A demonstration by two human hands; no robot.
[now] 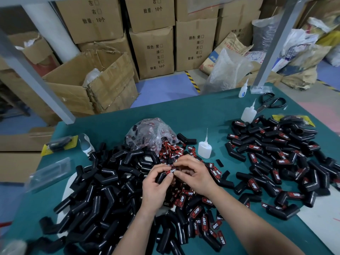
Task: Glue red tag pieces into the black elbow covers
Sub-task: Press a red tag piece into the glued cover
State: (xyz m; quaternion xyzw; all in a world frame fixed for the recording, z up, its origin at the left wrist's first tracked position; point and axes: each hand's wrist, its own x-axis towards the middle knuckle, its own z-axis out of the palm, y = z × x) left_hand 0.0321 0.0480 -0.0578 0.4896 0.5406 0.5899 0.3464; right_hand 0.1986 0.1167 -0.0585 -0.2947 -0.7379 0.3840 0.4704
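TAPER stands in white letters on the red tag [171, 171] lying on the held black elbow cover [161, 176], and likewise on the loose tags [196, 211] and the tagged covers [254, 184] on the table [202, 111]. The upper cardboard boxes [92, 19] show 左, 右 and 数量: 10个. Two lower boxes [154, 54] list 颜色: 紫, 绿, 左, 右 and 数量: 10个, each option with a tick box.
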